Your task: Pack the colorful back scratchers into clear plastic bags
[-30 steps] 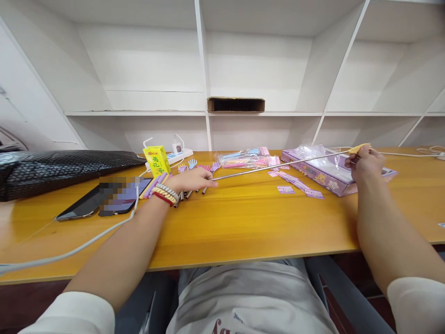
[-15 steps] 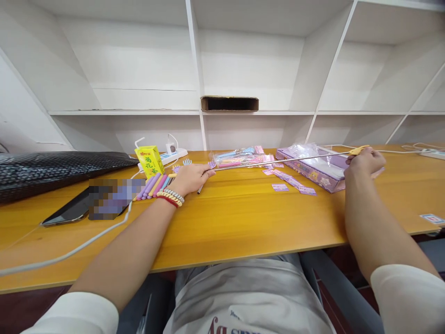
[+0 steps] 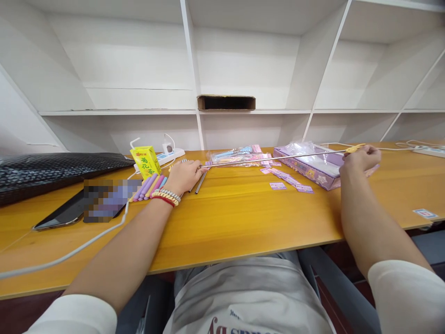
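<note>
The telescopic rod (image 3: 274, 158) is stretched almost level across the middle of the frame, a little above the desk (image 3: 229, 218), and it is held at both ends so that it stays straight and does not sag. Its yellow tip (image 3: 354, 148), at the right of the frame, is pinched by the closed fingers of the right hand (image 3: 359, 160), which is raised over the purple box (image 3: 306, 168). The other end is gripped by the left hand (image 3: 184, 175), left of centre; this hand is closed around the thick end of the rod and rests on the desk, probably for support. Under and beside the left hand, more rods of the same kind (image 3: 153, 185) are laid side by side, with handles in pastel colours, and one thin metal stem (image 3: 200, 183) is seen just to its right. Behind the extended rod, a clear packet (image 3: 236, 157) with similar coloured pieces is lying. Small purple cards (image 3: 288, 180) are scattered on the desk near the box. Further left, a yellow drink carton (image 3: 146, 161) is standing upright, and a tablet (image 3: 69, 211) is lying flat with a white cable (image 3: 69, 253) running toward the lower left.
</note>
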The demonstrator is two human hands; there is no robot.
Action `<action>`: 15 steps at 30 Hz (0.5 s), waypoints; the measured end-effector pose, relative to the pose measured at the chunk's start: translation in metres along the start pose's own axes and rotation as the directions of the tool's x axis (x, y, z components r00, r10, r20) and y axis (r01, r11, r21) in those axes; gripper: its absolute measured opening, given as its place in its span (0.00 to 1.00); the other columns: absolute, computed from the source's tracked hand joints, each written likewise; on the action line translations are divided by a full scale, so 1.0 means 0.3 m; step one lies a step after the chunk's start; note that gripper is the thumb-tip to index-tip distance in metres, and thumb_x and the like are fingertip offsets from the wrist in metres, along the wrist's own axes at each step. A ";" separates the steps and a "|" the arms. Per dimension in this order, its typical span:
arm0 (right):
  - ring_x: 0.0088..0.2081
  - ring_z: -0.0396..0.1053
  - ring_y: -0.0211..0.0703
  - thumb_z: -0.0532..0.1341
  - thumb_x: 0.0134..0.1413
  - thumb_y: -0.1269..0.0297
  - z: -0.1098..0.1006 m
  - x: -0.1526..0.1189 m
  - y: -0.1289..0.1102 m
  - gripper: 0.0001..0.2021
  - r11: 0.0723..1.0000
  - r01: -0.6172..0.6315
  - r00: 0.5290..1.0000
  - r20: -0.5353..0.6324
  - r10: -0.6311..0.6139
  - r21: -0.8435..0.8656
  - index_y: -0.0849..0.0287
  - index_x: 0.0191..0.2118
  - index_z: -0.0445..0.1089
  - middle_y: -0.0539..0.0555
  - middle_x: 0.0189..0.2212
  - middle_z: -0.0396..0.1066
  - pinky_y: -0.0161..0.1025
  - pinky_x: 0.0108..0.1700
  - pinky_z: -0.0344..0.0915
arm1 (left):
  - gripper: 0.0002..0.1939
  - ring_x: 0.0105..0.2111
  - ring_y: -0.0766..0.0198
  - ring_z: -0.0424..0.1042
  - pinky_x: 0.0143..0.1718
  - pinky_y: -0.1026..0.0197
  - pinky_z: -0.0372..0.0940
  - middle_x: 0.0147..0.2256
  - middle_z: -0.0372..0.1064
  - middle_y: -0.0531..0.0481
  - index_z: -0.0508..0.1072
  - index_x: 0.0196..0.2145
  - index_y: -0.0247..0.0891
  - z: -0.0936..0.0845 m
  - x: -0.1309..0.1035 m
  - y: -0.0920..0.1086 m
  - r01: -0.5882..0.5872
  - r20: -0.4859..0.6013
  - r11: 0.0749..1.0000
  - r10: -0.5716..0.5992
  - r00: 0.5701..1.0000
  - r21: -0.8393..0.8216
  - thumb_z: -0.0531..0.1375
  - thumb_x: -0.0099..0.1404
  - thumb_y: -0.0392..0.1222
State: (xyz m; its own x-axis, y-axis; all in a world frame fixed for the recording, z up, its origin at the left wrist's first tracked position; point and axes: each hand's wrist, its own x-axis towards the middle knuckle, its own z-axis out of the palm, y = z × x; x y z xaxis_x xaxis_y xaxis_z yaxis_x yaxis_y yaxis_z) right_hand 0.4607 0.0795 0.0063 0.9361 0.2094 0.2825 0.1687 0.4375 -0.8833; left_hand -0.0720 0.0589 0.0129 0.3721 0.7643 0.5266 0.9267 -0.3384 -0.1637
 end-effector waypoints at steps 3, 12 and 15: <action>0.19 0.61 0.33 0.45 0.56 0.73 0.007 -0.018 -0.018 0.07 1.000 -0.013 0.993 -0.121 0.011 -0.013 0.56 0.32 0.56 0.48 0.25 0.60 0.34 0.21 0.58 | 0.21 0.40 0.53 0.68 0.40 0.55 0.57 0.38 0.70 0.41 0.70 0.39 0.36 0.012 -0.002 -0.009 0.002 -0.021 1.000 -0.002 1.000 0.000 0.43 0.67 0.50; 0.15 0.59 0.33 0.49 0.57 0.66 0.014 -0.060 -0.025 0.08 0.999 -0.053 0.998 -0.016 0.053 -0.013 0.60 0.29 0.61 0.46 0.19 0.58 0.32 0.17 0.53 | 0.18 0.40 0.54 0.67 0.43 0.55 0.58 0.37 0.68 0.41 0.70 0.35 0.35 0.045 -0.001 -0.040 -0.014 -0.103 0.999 0.008 0.995 -0.053 0.47 0.65 0.50; 0.15 0.60 0.34 0.46 0.59 0.61 0.015 -0.067 -0.033 0.14 0.997 -0.073 0.997 -0.002 0.073 0.007 0.61 0.29 0.63 0.48 0.20 0.60 0.32 0.17 0.53 | 0.21 0.41 0.53 0.66 0.43 0.54 0.57 0.37 0.68 0.40 0.70 0.34 0.34 0.043 -0.002 -0.036 0.015 -0.115 0.999 -0.019 0.993 -0.034 0.46 0.65 0.53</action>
State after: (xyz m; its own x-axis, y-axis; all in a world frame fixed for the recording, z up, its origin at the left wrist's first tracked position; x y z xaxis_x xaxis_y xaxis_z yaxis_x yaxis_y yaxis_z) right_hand 0.4389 0.0750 0.0112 0.9467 0.2387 0.2165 0.0978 0.4271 -0.8989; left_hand -0.0815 0.0693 0.0036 0.3462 0.7022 0.6221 0.9297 -0.3456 -0.1273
